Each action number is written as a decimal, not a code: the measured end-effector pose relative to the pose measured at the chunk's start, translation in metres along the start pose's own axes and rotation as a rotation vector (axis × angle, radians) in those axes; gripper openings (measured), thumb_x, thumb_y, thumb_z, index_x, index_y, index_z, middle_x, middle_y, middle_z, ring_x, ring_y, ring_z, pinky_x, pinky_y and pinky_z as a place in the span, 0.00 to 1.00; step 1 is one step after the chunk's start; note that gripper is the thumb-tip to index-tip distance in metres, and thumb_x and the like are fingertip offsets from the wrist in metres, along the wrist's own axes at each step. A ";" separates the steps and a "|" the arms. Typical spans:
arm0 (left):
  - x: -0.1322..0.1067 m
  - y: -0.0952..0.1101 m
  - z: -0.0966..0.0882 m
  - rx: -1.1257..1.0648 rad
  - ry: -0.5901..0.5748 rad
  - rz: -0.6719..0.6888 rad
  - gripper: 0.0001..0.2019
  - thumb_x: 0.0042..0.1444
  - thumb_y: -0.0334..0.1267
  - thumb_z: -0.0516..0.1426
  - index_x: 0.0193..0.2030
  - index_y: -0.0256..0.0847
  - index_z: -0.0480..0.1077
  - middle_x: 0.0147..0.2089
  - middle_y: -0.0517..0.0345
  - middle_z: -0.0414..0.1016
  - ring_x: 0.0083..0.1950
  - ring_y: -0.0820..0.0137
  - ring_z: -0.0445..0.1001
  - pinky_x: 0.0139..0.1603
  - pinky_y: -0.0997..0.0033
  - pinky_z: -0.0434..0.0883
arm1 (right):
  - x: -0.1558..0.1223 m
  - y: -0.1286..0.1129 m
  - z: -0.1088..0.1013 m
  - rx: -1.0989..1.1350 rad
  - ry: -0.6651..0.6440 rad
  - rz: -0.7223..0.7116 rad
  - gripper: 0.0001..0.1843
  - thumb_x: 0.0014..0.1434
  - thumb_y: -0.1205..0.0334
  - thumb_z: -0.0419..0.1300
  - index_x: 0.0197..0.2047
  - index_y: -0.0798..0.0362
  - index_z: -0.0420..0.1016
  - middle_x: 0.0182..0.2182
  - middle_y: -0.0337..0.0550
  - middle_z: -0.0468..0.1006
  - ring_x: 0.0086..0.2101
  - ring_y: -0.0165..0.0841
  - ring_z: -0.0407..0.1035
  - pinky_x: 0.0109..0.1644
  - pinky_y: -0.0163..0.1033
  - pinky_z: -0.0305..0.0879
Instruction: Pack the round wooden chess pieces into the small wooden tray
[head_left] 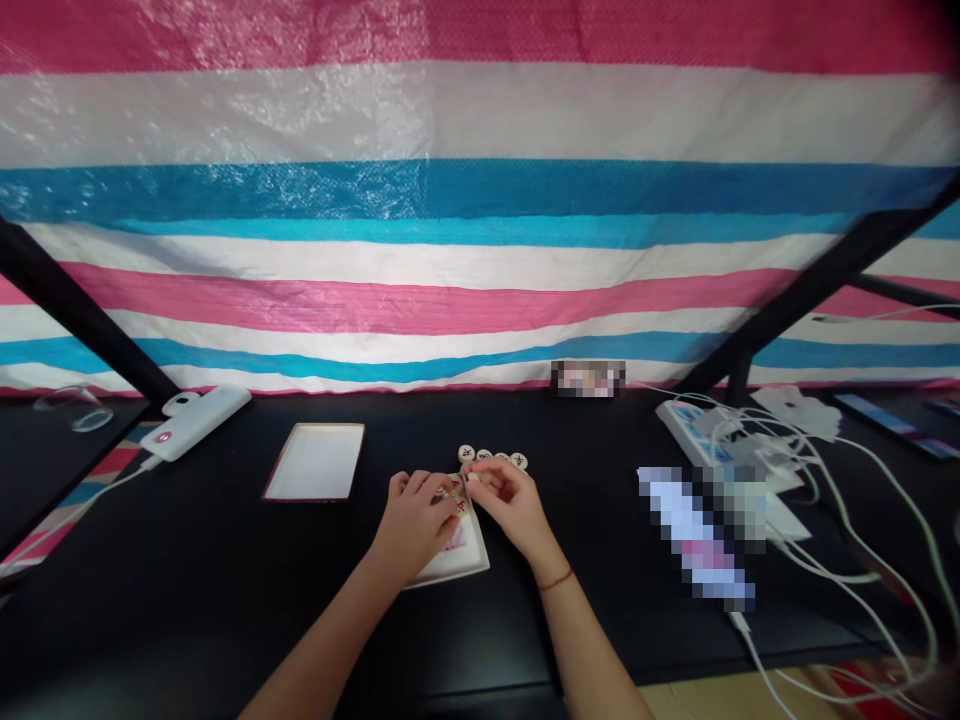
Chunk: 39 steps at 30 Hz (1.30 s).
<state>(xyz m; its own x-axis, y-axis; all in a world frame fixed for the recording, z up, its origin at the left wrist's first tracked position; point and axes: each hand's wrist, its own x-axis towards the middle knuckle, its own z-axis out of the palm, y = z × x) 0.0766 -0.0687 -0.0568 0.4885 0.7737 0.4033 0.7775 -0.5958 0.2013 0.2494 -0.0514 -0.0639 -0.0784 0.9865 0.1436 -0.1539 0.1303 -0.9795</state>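
Observation:
A shallow white box (pixel 480 560) lies on the black table, partly under my left hand (pixel 418 518). Inside it are several round Chinese chess pieces with red characters and a pink-printed patch. My left hand rests over the box with bent, slightly parted fingers touching the pieces; its fingertips are partly hidden. At the box's far right corner, my right hand (pixel 511 503) pinches a small pale chess piece (pixel 472 478) between thumb and fingers. Just beyond stands a row of several chess pieces (pixel 466 454) with dark characters, partly covered by the right fingers.
An open box lid (pixel 315 462) with a white inside lies to the left. Farther left is a white power bank (pixel 196 422) with a cable. On the right are a blurred phone (pixel 694 540), a power strip (pixel 686 430) and tangled white cables. A striped sheet (pixel 480 260) hangs behind.

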 end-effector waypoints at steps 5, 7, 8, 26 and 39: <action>0.001 0.000 -0.004 -0.024 -0.016 -0.028 0.11 0.56 0.36 0.59 0.47 0.47 0.73 0.48 0.55 0.75 0.48 0.61 0.70 0.49 0.56 0.60 | 0.000 -0.001 -0.002 -0.045 -0.021 -0.027 0.13 0.51 0.54 0.68 0.38 0.49 0.74 0.39 0.44 0.79 0.35 0.33 0.75 0.40 0.39 0.73; 0.000 -0.003 -0.009 -0.040 -0.024 -0.040 0.14 0.55 0.38 0.60 0.49 0.46 0.72 0.49 0.54 0.75 0.50 0.60 0.70 0.51 0.56 0.61 | -0.003 -0.005 -0.002 -0.128 -0.010 -0.102 0.11 0.53 0.56 0.66 0.39 0.49 0.74 0.41 0.46 0.77 0.38 0.35 0.74 0.40 0.39 0.73; 0.000 -0.005 -0.010 -0.046 -0.026 -0.044 0.16 0.54 0.39 0.60 0.51 0.46 0.71 0.50 0.53 0.74 0.52 0.59 0.69 0.53 0.56 0.62 | -0.006 -0.008 -0.002 -0.199 -0.011 -0.150 0.09 0.54 0.58 0.65 0.39 0.49 0.75 0.43 0.46 0.76 0.40 0.36 0.73 0.40 0.39 0.73; -0.007 -0.023 0.001 -0.028 -0.179 -0.061 0.26 0.59 0.44 0.57 0.63 0.42 0.63 0.58 0.46 0.71 0.59 0.58 0.67 0.57 0.56 0.64 | -0.038 -0.013 0.015 -0.985 -0.113 -0.262 0.08 0.57 0.71 0.55 0.39 0.50 0.70 0.36 0.43 0.72 0.36 0.36 0.69 0.41 0.40 0.68; -0.017 -0.049 -0.009 -0.316 -0.242 -0.084 0.37 0.49 0.33 0.63 0.66 0.39 0.57 0.67 0.42 0.59 0.69 0.55 0.54 0.66 0.51 0.60 | -0.039 -0.007 0.020 -0.974 -0.101 -0.216 0.08 0.57 0.72 0.53 0.38 0.51 0.69 0.37 0.43 0.70 0.32 0.33 0.69 0.38 0.36 0.67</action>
<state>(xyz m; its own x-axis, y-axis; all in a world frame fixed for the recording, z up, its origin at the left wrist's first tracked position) 0.0265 -0.0545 -0.0654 0.5372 0.8282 0.1595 0.6770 -0.5362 0.5041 0.2334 -0.0932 -0.0603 -0.2341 0.9251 0.2989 0.6955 0.3741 -0.6134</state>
